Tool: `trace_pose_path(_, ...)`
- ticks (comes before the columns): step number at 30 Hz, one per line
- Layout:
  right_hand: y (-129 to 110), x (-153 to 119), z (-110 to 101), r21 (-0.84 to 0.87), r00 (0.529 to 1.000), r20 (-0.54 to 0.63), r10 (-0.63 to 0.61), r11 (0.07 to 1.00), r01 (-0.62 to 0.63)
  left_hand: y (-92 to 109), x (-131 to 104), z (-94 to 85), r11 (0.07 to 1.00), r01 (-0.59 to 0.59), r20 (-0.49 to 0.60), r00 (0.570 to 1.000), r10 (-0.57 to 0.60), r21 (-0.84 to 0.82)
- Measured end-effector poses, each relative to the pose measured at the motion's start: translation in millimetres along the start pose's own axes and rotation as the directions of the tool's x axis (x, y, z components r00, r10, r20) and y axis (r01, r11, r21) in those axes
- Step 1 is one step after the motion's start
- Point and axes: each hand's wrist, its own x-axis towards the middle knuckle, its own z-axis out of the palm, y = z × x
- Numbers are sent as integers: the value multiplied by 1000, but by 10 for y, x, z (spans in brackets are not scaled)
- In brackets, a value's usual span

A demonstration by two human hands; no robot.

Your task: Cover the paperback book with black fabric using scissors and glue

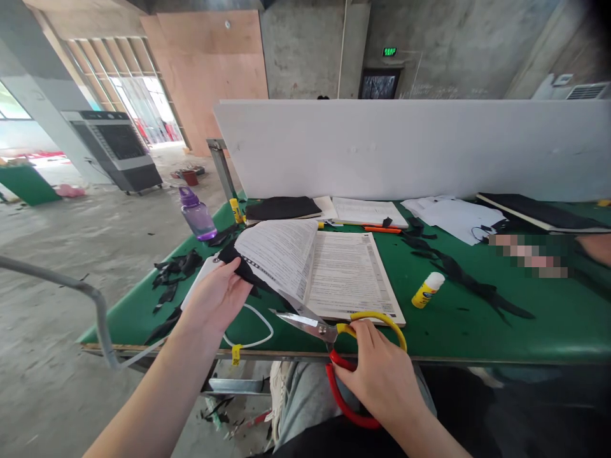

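An open book [344, 273] with printed pages lies at the table's front edge, its left side lifted. My left hand [219, 296] is closed on the left edge of the book's black cover [252, 275], holding it up with the left pages. In my right hand [382, 366] are scissors [315, 327] with one yellow and one red handle loop. Their blades point left, slightly apart, just below the book's lower edge; whether they touch the cover I cannot tell. A yellow glue stick [427, 291] with a white cap stands right of the book.
Black scraps [179, 270] lie at the left, and black strips [470, 286] at the right. A purple bottle [196, 216] stands at the left edge. Black-covered books [281, 208], papers [451, 213] and an orange cutter [382, 229] lie behind. A white board [405, 149] borders the back.
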Motion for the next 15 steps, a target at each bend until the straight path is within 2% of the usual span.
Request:
trace_pose_path(4,-133,-72,74,35,996,26,90,995,-91,10,-10,40,1000,2,-17,1000,-1,6)
trace_pose_path(9,-218,-157,148,54,988,51,146,987,-148,37,-17,58,997,-8,-25,1000,10,71)
trace_pose_path(15,-204,-156,179,-2,992,-19,122,992,-122,51,50,-19,995,8,-77,997,0,104)
